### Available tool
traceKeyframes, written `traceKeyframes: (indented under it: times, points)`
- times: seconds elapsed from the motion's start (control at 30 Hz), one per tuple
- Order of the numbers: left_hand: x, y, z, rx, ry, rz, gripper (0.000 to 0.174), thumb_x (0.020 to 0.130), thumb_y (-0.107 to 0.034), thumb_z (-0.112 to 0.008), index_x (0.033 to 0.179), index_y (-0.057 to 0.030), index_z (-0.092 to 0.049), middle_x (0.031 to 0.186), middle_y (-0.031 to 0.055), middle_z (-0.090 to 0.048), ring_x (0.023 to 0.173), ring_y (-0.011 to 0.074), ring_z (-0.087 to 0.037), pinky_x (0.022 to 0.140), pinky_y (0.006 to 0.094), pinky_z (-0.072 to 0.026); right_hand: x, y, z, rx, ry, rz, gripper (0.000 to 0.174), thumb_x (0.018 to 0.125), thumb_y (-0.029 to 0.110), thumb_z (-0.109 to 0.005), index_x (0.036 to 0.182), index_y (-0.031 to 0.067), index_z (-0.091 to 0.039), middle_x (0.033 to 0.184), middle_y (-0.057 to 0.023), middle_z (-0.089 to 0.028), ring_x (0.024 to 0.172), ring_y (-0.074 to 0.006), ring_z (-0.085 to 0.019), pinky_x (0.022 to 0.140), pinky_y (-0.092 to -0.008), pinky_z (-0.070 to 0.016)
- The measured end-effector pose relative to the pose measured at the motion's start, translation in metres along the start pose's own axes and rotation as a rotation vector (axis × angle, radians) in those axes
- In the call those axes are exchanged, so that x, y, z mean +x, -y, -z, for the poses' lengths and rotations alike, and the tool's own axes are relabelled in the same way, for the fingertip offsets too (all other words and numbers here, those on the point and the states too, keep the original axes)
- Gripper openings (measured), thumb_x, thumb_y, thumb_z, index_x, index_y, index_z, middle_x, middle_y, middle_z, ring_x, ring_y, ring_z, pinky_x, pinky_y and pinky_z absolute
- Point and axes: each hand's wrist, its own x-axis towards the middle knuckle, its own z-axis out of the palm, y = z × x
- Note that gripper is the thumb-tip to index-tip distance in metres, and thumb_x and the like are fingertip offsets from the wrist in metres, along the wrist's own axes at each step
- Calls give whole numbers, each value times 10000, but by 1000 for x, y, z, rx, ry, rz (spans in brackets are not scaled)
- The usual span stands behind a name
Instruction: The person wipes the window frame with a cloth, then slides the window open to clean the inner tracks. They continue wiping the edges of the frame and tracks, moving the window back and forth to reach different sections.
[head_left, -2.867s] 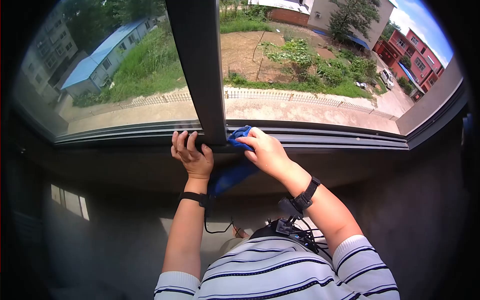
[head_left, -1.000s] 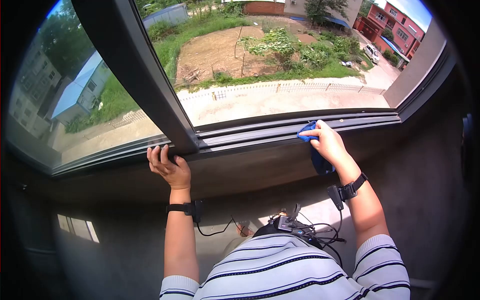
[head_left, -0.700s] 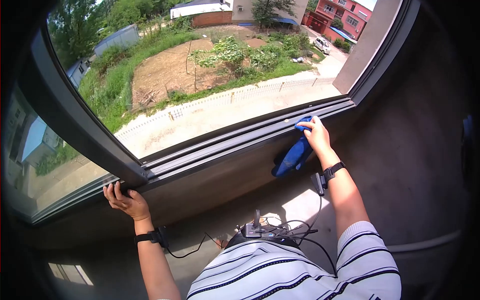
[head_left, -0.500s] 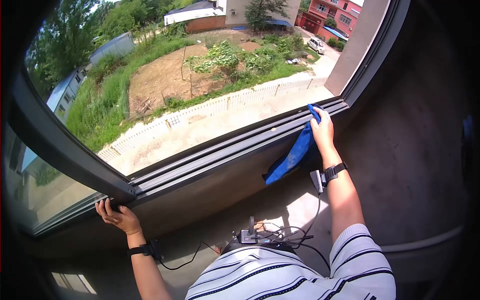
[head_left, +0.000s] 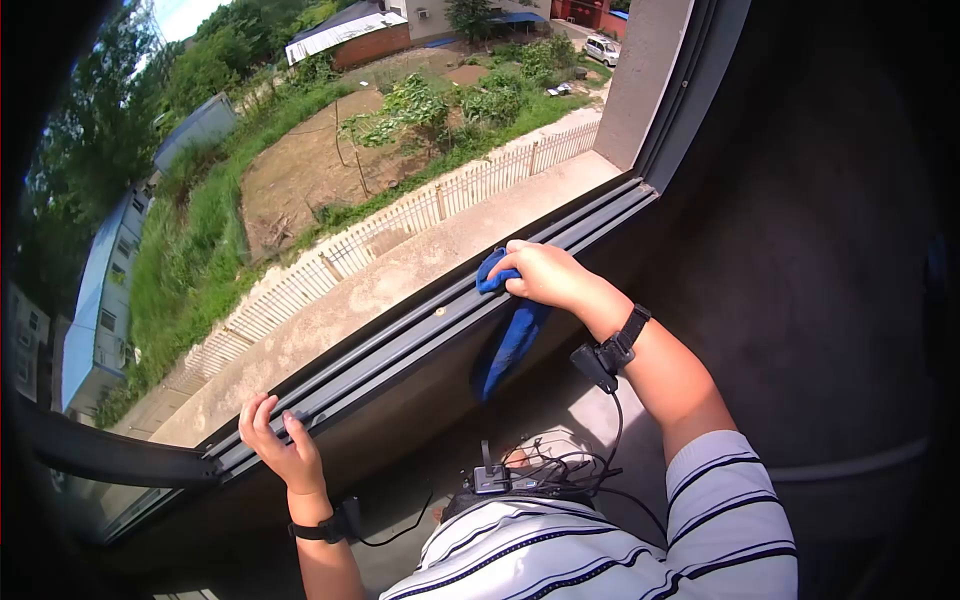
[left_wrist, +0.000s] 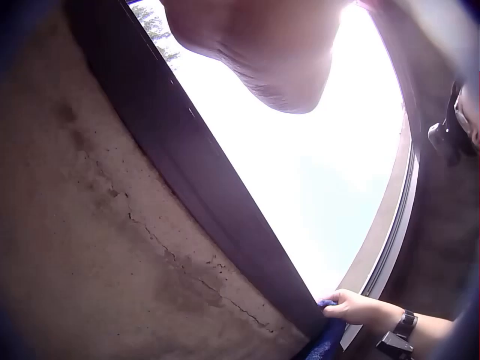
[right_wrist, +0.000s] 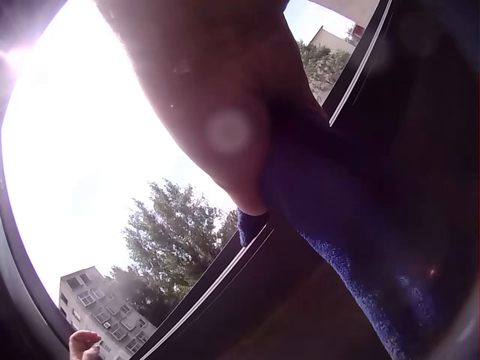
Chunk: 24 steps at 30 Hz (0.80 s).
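My right hand (head_left: 548,275) pinches a blue cloth (head_left: 520,335) on the grey window track (head_left: 590,228). A bunched bit of cloth shows at the fingertips, and the rest hangs down over the inner wall. The right wrist view has the fuzzy blue cloth (right_wrist: 322,202) drooping below that hand (right_wrist: 217,90), which is dark and blurred. My left hand (head_left: 282,447) is at the lower left part of the track, fingers slightly bent and holding nothing. Just left of it stands the dark upright of the sliding sash (head_left: 120,455).
A frame jamb (head_left: 690,90) bounds the opening on the right. Outside lie a concrete ledge (head_left: 330,345), a low fence (head_left: 480,180) and a garden plot. Cables and a small device (head_left: 490,478) hang at the person's waist. Cracked wall (left_wrist: 150,247) fills the left wrist view.
The right hand wiped the cloth rightward along the track toward the corner, then came back left. The left hand has come off the sash upright onto the track. The head view has turned.
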Motion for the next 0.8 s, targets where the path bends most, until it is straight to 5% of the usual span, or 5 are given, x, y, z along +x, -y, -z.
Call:
traceKeyframes:
  times: [0.2, 0.5, 0.53, 0.63, 0.8]
  points:
    - [17, -31, -46, 109, 115, 30, 149, 880, -102, -532, 772, -29, -603, 825, 97, -599, 797, 293, -557, 728, 397, -449, -12, -109, 41, 19, -90, -127, 270, 747, 133, -624, 991, 148, -739, 978, -157, -608, 999, -322, -610, 867, -393, -498]
    - [9, -25, -53, 170, 120, 128, 195, 911, -123, -501, 756, -14, -548, 715, 132, -517, 705, 323, -515, 649, 409, -418, -31, -248, 82, -296, -384, -280, 245, 782, 101, -600, 1003, 69, -700, 904, -147, -667, 827, -312, -666, 770, -411, -525]
    - [9, -25, -54, 177, 107, 113, 205, 914, -126, -493, 749, -15, -541, 706, 133, -515, 696, 324, -516, 645, 408, -417, -27, -269, 77, -159, -387, -564, 212, 801, 102, -607, 994, 29, -654, 963, -158, -636, 821, -319, -660, 753, -427, -534]
    - [8, -23, -55, 185, 99, 136, 213, 917, -129, -485, 744, -16, -535, 714, 133, -523, 705, 322, -523, 645, 407, -416, -49, -236, 90, -585, -438, -499, 172, 818, 100, -608, 960, 4, -620, 964, -173, -592, 858, -323, -647, 766, -426, -530]
    - [9, -24, -53, 198, 127, 144, 222, 921, -131, -472, 741, -16, -531, 717, 134, -526, 707, 323, -527, 647, 407, -418, -81, -224, 104, -259, -676, -402, 339, 824, 104, -626, 1161, 84, -662, 950, -137, -567, 880, -335, -630, 788, -415, -516]
